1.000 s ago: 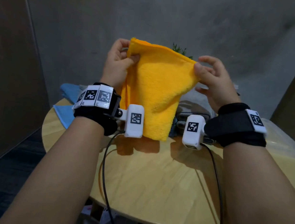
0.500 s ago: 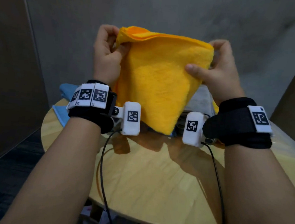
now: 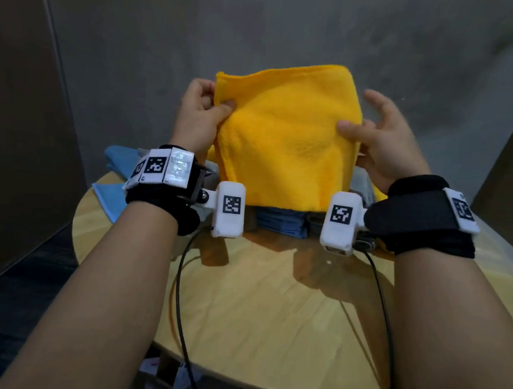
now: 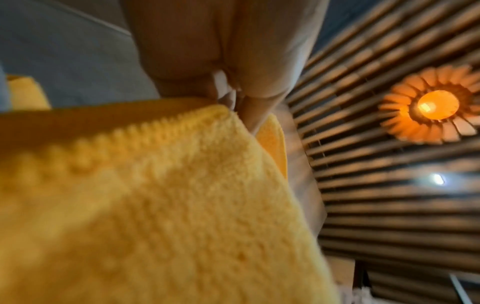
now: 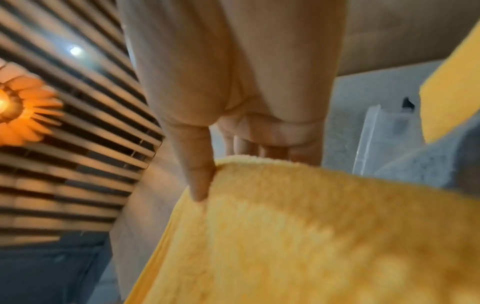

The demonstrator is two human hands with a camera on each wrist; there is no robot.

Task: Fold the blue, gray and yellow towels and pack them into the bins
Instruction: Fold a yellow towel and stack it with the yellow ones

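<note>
Since earlier: yellow towel (image 3: 287,135) spread wider. Left hand (image 3: 198,119) pinches 10 o'clock corner; right hand (image 3: 382,142) thumb-pinches 3 o'clock edge, fingers loose. Soft, limp, light: you grip corners.

Fluffy, matt terry-cloth yellow towel (image 3: 287,141); smooth, glossy round wooden table (image 3: 270,312); flat matt blue cloth (image 3: 108,192); clear plastic bin (image 3: 508,257).

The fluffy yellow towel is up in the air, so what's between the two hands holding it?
Only the fluffy yellow towel itself stretches between the left hand and the right hand. The head view shows this.
</note>
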